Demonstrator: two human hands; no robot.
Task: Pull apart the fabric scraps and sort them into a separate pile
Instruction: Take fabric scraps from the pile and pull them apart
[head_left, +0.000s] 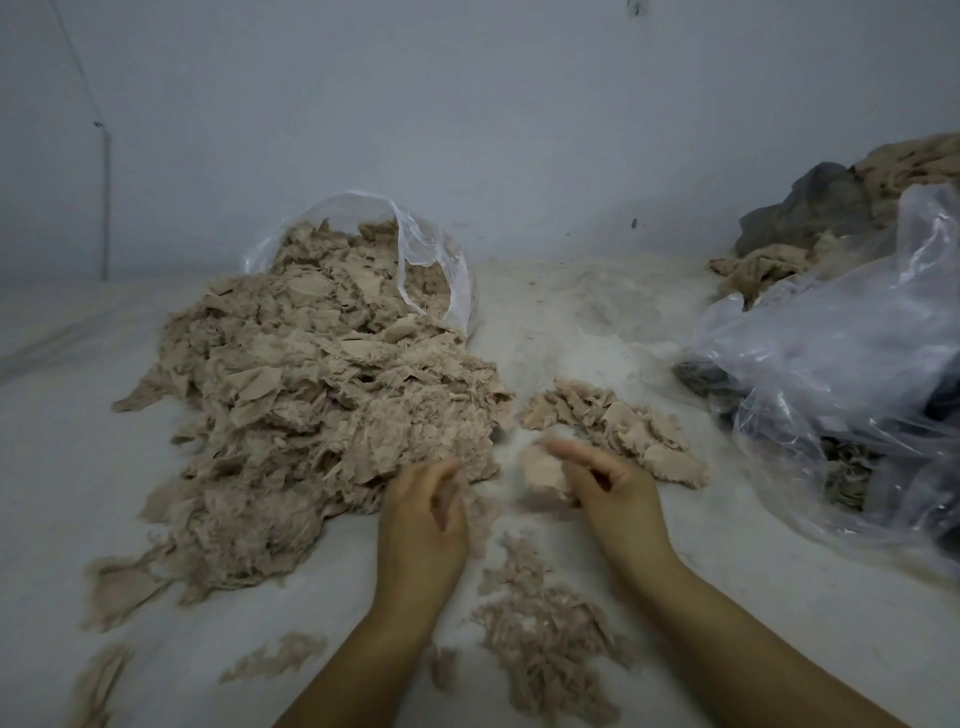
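Note:
A big heap of beige fabric scraps spills from a clear plastic bag at the left. A small separate pile of smoother beige pieces lies to the right of it. A strip of frayed lacy scraps lies between my forearms. My left hand pinches a frayed scrap at the big heap's near edge. My right hand holds a smooth beige piece just in front of the small pile; its fingers are blurred.
A large crumpled clear plastic bag with dark cloth inside fills the right side. Behind it lie grey and tan fabrics. Loose scraps dot the white surface near the left. A plain wall stands at the back.

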